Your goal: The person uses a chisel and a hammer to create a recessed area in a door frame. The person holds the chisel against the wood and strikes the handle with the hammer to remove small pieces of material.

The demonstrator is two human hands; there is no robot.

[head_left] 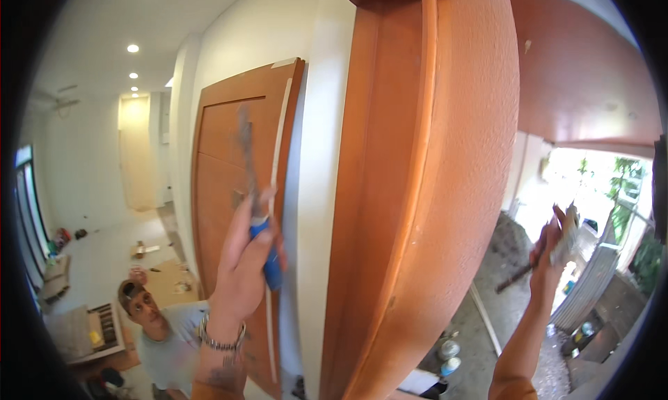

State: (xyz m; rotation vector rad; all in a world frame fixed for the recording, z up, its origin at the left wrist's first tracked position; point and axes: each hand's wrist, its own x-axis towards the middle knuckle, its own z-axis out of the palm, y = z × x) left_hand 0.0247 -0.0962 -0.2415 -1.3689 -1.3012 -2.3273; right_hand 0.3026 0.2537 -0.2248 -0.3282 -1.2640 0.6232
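Observation:
My left hand (243,261) is raised in front of a brown wooden door panel (226,132). Its fingers wrap round the blue handle of a chisel-like tool (249,153), whose long grey blade points up and is smeared by motion. Well to the right, past the orange-brown door frame (435,212), I hold up my right hand (550,243). It is closed on a tool with a dark brown stick-like end (515,278) pointing down to the left. The tool's pale upper part is blurred against bright light, and I cannot make out its kind.
The textured orange-brown wall edge (480,121) stands between my arms. A person (156,323) in a cap looks up from the lower left, near cardboard (170,281) on the floor. Bottles (449,355) and a corrugated sheet (591,285) are at the right.

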